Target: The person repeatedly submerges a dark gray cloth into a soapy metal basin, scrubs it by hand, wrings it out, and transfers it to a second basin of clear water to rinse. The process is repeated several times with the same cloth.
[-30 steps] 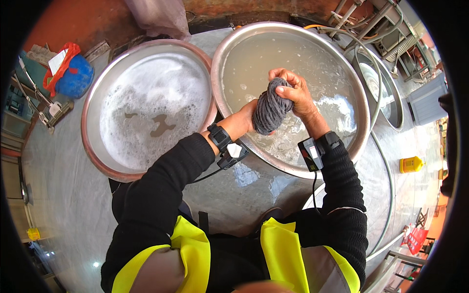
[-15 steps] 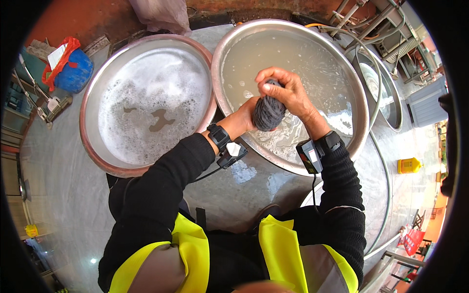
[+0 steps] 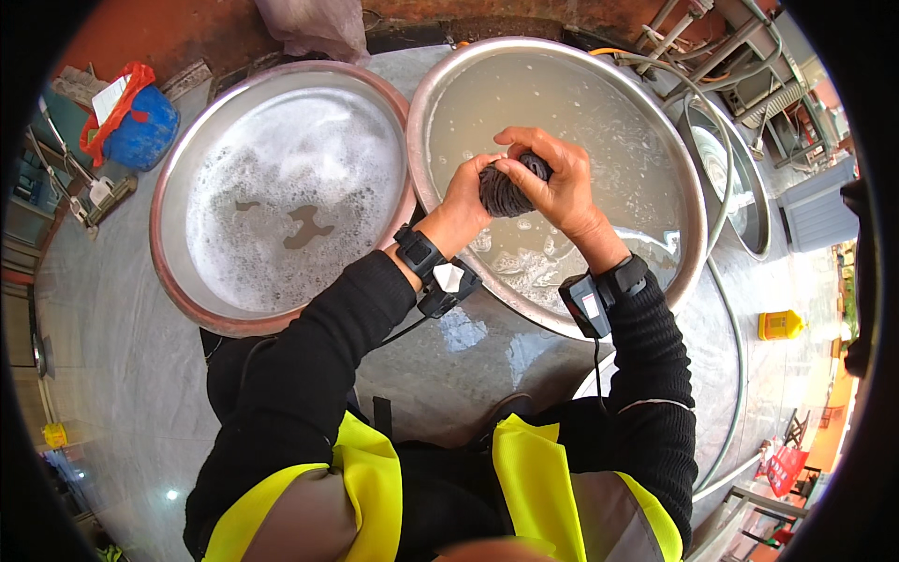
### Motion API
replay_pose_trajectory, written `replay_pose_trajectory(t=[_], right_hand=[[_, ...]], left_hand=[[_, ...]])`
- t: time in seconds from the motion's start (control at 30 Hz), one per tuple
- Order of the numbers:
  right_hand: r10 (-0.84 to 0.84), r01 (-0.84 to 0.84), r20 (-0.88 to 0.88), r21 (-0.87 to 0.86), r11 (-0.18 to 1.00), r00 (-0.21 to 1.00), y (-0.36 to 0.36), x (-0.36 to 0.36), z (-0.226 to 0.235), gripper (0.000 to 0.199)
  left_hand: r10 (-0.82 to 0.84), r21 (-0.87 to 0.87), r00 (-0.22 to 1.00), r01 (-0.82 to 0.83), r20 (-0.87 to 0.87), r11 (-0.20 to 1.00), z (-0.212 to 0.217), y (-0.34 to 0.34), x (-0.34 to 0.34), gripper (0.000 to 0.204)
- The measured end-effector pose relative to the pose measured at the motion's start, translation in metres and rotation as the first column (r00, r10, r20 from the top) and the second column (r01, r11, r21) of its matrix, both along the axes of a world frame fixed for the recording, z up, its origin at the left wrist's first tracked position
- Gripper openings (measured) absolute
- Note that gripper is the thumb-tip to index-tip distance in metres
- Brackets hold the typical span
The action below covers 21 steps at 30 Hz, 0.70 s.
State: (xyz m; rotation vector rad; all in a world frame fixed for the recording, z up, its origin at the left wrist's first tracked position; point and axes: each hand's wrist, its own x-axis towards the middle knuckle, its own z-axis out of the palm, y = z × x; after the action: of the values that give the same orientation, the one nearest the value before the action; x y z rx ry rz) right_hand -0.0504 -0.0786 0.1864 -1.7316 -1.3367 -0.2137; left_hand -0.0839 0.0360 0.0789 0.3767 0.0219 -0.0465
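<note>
Both hands hold a dark grey bundle (image 3: 506, 195), ridged like wound yarn or twisted cloth; I cannot tell which. My left hand (image 3: 459, 204) closes round its left side. From the right, my right hand (image 3: 567, 195) grips it, with the thumb across its front and the fingers curled over its far side. The bundle is above a wide metal basin (image 3: 695, 187) of cloudy, greyish water with bubbles on its surface. Its underside is partly hidden.
Left of it stands a second metal basin (image 3: 167, 187) with foamy water. A smaller metal basin (image 3: 760, 225) and a hose (image 3: 733, 328) are at the right. A blue bucket (image 3: 142, 129) is far left; a yellow container (image 3: 781, 325) stands on the right floor.
The bundle has been turned and looks more compact, with its end now facing upward. Both hands have shifted slightly, and the left has moved a little away from me.
</note>
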Motion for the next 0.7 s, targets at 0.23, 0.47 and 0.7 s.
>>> replay_pose_trajectory(t=[0.23, 0.47, 0.7], right_hand=[[-0.081, 0.055, 0.089, 0.258, 0.965, 0.993, 0.005, 0.002, 0.006, 0.014], [0.076, 0.110, -0.331, 0.508, 0.855, 0.940, 0.015, 0.013, 0.010, 0.018], [0.652, 0.105, -0.524, 0.816, 0.568, 0.548, 0.017, 0.020, 0.029, 0.022]], left_hand=[[0.277, 0.183, 0.953, -0.252, -0.122, 0.950, 0.043, 0.004, -0.005, 0.027], [0.692, 0.449, 0.715, -0.654, 0.101, 0.609, 0.093, 0.007, -0.009, 0.020], [0.506, 0.609, 0.495, -0.789, 0.706, -0.078, 0.148, 0.008, -0.018, 0.016]])
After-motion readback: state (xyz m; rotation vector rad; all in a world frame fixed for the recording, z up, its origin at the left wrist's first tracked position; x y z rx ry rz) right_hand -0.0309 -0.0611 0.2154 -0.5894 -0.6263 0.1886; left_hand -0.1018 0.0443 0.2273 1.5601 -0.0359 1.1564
